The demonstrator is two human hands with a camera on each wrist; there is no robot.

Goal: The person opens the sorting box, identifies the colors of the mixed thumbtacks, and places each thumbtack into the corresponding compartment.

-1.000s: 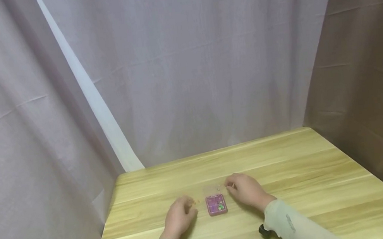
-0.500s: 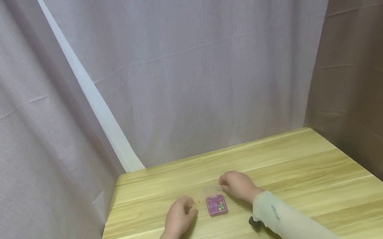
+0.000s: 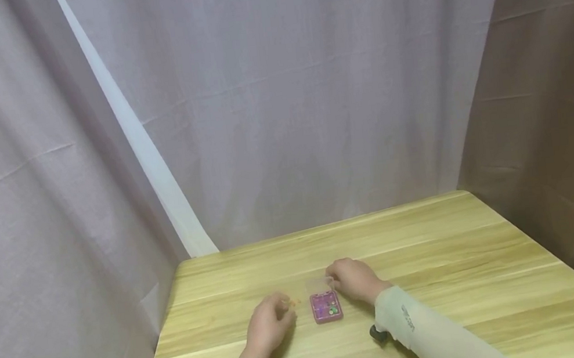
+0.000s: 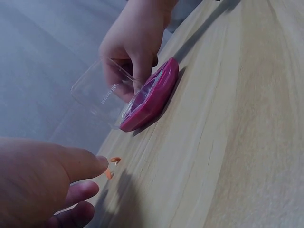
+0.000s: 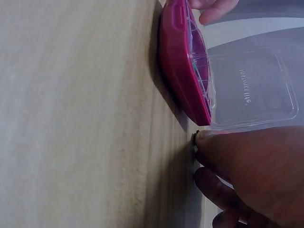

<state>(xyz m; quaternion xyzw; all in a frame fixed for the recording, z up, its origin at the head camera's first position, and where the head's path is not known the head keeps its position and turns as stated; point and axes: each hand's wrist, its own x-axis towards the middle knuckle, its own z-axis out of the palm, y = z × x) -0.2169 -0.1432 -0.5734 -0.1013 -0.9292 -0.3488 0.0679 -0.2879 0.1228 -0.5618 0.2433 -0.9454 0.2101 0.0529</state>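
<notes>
1. Between the hands: pink compartmented case (image 3: 320, 312), transparent lid (image 5: 259, 85) raised.
2. Left hand (image 3: 266, 324): relaxed, beside orange bits (image 4: 109, 174).
3. Right hand (image 3: 356, 278): cannot tell if dark bit (image 5: 195, 137) is pinched; best work low, clear of lid.

The head view looks down; close, low wrist views share the pink case (image 4: 153, 108).

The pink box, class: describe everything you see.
The pink box, shallow and apparently plastic, has bevelled sides and a divided purplish interior holding green and pale pieces. Its clear, lettered lid stands open at the far edge. It sits flat on the table, apart from the left hand; whether the right hand touches it is unclear.
</notes>
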